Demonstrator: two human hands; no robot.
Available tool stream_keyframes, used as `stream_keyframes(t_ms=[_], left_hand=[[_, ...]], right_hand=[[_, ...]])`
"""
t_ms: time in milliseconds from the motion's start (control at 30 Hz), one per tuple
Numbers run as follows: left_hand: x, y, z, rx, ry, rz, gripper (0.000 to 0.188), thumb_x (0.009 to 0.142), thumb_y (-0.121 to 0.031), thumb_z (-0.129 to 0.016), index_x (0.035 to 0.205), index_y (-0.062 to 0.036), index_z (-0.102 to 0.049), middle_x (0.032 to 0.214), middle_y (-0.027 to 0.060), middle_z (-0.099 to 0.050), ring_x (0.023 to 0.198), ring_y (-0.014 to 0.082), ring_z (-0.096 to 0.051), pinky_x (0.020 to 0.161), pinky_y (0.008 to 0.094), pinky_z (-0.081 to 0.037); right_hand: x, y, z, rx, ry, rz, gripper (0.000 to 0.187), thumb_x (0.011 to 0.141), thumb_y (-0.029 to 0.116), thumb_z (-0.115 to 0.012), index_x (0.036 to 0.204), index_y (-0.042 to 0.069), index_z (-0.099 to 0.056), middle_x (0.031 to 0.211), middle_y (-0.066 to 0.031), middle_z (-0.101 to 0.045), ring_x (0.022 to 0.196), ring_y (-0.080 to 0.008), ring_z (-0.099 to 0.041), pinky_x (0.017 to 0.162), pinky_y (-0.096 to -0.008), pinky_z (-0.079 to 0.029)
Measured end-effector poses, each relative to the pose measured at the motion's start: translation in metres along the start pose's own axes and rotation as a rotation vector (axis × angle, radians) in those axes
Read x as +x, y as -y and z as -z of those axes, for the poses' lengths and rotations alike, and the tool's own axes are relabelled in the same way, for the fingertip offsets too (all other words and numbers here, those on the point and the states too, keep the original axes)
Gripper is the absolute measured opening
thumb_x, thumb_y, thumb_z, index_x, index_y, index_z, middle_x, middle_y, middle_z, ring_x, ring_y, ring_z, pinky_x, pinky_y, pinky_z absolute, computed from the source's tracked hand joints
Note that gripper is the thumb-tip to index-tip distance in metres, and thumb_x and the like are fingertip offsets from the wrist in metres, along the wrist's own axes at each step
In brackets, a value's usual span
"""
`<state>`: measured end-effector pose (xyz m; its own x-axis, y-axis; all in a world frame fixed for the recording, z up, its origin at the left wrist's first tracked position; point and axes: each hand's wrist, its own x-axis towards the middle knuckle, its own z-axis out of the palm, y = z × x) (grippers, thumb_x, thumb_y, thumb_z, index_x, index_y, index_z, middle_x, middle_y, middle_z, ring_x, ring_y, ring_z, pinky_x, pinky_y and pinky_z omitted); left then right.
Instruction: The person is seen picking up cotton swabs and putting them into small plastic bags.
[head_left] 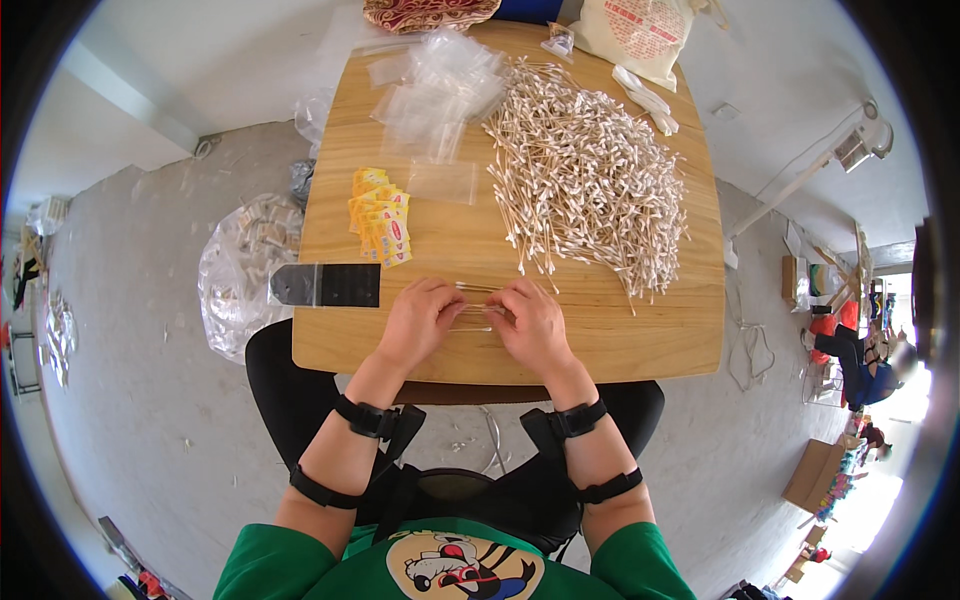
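My left hand (pixel 418 316) and my right hand (pixel 532 322) face each other low over the front of the wooden table. A few cotton swabs (pixel 473 306) stretch across the gap between them, their ends pinched in the fingers of both hands. One more swab lies just beyond the fingertips. Behind my right hand spreads a big loose heap of cotton swabs (pixel 590 185). To the left of my left hand is a flat dark strip with a clear part (pixel 350 285). Yellow printed cards (pixel 382 218) lie fanned out behind that strip.
Clear plastic bags (pixel 440 90) are piled at the table's far left, with a single flat bag (pixel 445 183) nearer. A cloth bag (pixel 635 35) and white gloves or cloth (pixel 646 98) are at the far right. A filled clear sack (pixel 245 270) stands on the floor at left.
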<state>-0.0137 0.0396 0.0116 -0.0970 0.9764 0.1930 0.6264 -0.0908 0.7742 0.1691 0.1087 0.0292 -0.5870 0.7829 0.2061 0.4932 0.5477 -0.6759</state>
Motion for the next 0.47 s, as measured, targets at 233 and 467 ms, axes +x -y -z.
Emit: stream_keyframes(t_ms=[233, 467], left_hand=[[-0.002, 0.002, -0.002, -0.074, -0.028, 0.077, 0.007, 0.080, -0.008, -0.066, 0.085, -0.0020, -0.068, 0.082, 0.0117, -0.063, 0.081, 0.0316, -0.060, 0.074, 0.0397, -0.048], [0.007, 0.004, -0.005, -0.026, -0.240, -0.013, 0.016, 0.086, -0.007, -0.062, 0.102, -0.0032, -0.065, 0.100, 0.0181, -0.063, 0.097, 0.0336, -0.058, 0.083, 0.0391, -0.047]], right_hand=[[-0.002, -0.003, -0.006, 0.048, -0.005, -0.077, 0.005, 0.078, 0.009, -0.068, 0.081, 0.005, -0.067, 0.082, -0.0097, -0.062, 0.078, -0.0310, -0.060, 0.067, -0.0398, -0.049], [0.010, -0.011, -0.005, -0.088, -0.105, -0.184, 0.005, 0.081, 0.010, -0.067, 0.084, 0.006, -0.069, 0.087, -0.0105, -0.064, 0.076, -0.0317, -0.061, 0.066, -0.0394, -0.049]])
